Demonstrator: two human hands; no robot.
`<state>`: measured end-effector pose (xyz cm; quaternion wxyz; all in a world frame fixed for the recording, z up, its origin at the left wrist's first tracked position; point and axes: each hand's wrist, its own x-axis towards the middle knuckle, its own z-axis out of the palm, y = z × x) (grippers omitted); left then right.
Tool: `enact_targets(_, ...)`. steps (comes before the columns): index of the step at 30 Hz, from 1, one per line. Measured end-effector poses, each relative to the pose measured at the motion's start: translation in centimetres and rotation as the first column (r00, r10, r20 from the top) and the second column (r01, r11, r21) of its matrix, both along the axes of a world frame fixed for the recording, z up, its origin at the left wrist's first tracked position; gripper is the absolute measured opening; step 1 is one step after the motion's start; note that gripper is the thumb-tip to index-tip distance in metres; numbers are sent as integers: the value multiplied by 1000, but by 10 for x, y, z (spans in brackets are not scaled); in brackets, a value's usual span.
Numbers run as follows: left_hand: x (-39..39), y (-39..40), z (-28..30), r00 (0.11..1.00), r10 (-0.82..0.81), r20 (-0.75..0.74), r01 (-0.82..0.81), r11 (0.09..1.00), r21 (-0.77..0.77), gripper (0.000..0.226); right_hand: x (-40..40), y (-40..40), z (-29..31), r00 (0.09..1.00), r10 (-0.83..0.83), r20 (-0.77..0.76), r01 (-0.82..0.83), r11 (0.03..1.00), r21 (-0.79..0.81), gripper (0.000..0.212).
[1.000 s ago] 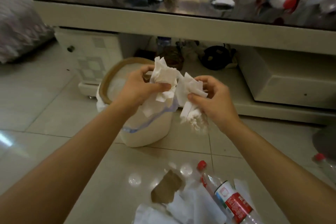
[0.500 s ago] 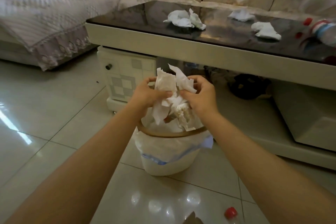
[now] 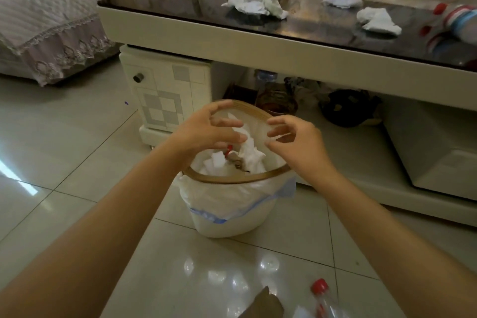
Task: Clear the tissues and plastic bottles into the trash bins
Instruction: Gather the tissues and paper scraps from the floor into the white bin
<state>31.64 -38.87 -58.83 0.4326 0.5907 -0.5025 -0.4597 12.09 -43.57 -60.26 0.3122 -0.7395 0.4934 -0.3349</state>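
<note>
Mid-frame, left hand (image 3: 204, 131) & right hand (image 3: 296, 142) hover over white trash bin (image 3: 232, 214), fingers spread, holding nothing. Crumpled tissues (image 3: 247, 157) inside bin; more tissues (image 3: 255, 2) on coffee table (image 3: 180, 31), upper frame.

The trash bin (image 3: 227, 217) is white with a brown rim. Tissues (image 3: 254, 4) are white. The table top (image 3: 296, 23) is shiny black.

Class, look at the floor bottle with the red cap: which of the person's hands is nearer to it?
Right. The right hand is above the bottle over the bin's right rim; the left hand is farther left.
</note>
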Motion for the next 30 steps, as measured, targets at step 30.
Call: enact_targets(30,-167,114,-212,208,-732,649,677,587,444,98,-202,213,-172,671,329,-664,-258,944,207,62)
